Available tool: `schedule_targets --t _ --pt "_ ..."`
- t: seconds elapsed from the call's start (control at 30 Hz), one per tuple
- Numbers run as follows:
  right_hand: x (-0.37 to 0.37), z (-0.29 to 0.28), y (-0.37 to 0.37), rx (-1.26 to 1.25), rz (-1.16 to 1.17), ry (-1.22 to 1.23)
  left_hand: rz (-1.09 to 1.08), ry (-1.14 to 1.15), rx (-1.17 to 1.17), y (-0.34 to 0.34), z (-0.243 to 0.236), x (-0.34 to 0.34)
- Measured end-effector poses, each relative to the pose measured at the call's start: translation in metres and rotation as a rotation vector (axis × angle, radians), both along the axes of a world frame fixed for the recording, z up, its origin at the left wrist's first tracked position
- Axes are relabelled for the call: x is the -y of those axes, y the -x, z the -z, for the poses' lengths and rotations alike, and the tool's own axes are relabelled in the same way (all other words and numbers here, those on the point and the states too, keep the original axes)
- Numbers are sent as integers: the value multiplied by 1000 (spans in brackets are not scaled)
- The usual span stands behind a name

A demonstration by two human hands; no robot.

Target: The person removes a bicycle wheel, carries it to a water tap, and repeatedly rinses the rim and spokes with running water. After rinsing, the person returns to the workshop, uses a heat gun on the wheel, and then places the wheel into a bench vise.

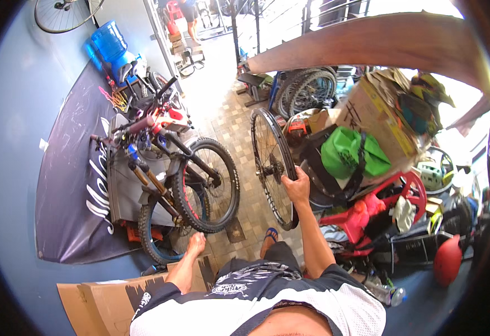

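Black wheel [275,168], clamped at its edge by the right hand [297,185], is best steadied upright; left hand [196,244]: grip unclear.

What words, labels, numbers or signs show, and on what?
Dark purple fabric banner: large white script, partly hidden; wording withheld.
Black round bicycle wheel in the right hand: white rim marking, too small.
Black-and-white shirt: pale print, too blurred.
Brown cardboard box: dark strokes, unclear.
Green fabric bag: dark print, unclear.

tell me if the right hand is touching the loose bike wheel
Touching. The head view shows the right hand gripping the outer edge of the loose bike wheel, with no gap between them.
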State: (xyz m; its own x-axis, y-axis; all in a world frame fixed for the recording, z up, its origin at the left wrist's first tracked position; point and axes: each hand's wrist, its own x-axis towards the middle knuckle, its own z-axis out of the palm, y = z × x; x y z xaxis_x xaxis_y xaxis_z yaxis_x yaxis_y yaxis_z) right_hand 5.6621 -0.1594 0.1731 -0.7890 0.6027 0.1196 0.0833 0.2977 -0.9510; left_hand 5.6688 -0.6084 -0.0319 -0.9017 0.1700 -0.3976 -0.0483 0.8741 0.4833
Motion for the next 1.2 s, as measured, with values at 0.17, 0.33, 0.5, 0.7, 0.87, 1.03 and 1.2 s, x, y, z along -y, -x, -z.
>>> schedule_targets --t 0.17,0.33,0.5,0.7,0.87,1.03,1.2 --pt "-51 -8 159 -35 -54 -21 -72 182 338 -17 -2 11" --pt "-106 8 329 -18 -115 7 -331 150 584 29 6 -32" --pt "-128 1 492 -104 -166 76 -269 19 509 165 40 -104" --pt "-177 -22 665 -69 -208 105 71 -228 443 468 43 -178" --pt "-193 -23 826 -45 -202 92 -683 -840 118 695 -5 -243" --pt "-186 -10 997 65 -248 113 -490 -515 398 774 -12 -224" --pt "-192 14 1174 27 -216 43 -692 -344 401 799 -33 -209"
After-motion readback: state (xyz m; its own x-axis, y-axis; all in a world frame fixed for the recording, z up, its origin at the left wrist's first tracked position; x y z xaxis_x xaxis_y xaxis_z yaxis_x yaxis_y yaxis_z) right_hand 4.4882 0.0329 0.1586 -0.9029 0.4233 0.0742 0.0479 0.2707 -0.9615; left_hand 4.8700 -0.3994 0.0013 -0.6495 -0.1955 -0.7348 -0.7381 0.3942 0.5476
